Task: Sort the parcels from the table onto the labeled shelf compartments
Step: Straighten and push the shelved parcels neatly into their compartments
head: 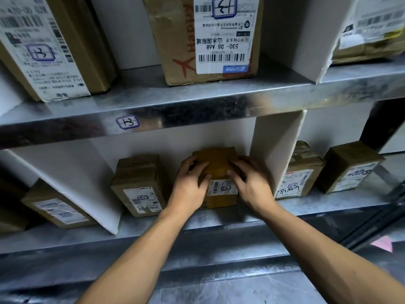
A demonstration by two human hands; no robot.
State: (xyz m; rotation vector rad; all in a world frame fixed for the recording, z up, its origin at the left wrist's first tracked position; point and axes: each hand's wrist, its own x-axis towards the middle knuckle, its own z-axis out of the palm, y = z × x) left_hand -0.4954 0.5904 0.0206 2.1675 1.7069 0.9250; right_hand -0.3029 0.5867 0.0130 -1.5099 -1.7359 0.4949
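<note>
Two hands, left hand and right hand, grasp the small taped cardboard parcel by its opposite sides on the lower shelf, just left of a white divider; it looks stiff, light, its tape probably slick.

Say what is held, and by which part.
The small brown parcel, left hand gripping its left side, right hand its right side.

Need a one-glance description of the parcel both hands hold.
Lower level of the metal shelf, compartment under the handwritten sticker. Two boxes stand there; the parcel is the right one, next to the white divider. It is yellower than its neighbour, and the left hand and right hand grip it.
</note>
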